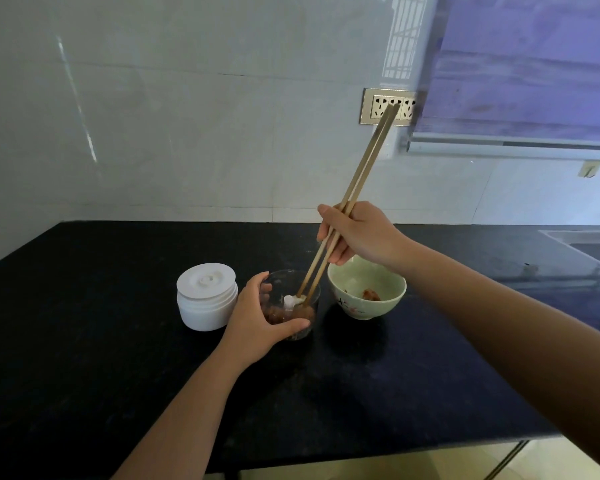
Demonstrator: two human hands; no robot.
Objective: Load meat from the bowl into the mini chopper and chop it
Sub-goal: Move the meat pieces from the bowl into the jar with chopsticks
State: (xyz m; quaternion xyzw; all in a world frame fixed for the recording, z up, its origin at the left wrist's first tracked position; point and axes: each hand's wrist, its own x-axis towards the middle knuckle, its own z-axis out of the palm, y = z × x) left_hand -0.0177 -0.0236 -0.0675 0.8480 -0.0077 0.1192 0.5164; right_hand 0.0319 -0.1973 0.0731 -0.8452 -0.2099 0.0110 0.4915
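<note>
On the black counter [84, 358], my left hand [253, 327] is wrapped round the clear cup [291, 303] of the chopper, steadying it. My right hand [357, 237] pinches the chopsticks [354, 188], tips down inside the cup by the white blade post [289, 302]. Most of the meat [278, 315] sits in the cup bottom now; one lump [371, 295] waits in the green bowl [366, 292] just beside it.

Raw meat looks soft, wet and slippery, so I reckon it wants a firm pinch across the lump's middle, low on the sticks. The cup looks light and tippy, so my left hand matters.

Count: one cup, one bowl, one white lid [207, 301] at left, two chopsticks, one lump left.
</note>
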